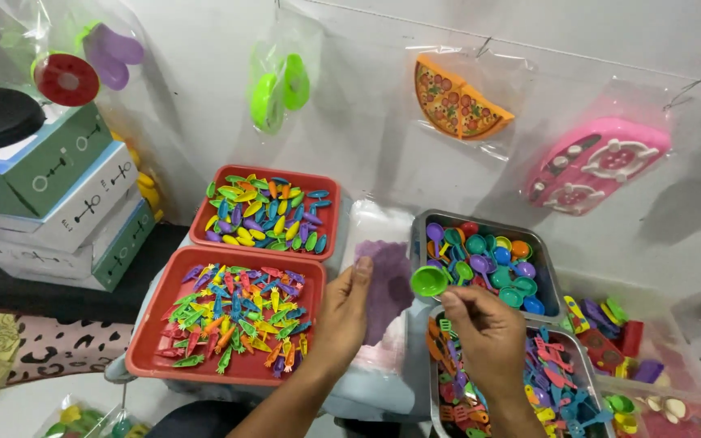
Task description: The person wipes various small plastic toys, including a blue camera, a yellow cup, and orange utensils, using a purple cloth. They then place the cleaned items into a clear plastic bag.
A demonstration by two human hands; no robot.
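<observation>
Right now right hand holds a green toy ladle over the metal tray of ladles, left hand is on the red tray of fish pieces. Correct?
Not quite. The head view shows the left hand on the clear bag holding a purple piece, not on the red tray. The rest stands: the right hand holds the green toy ladle by the metal tray of ladles.
</observation>
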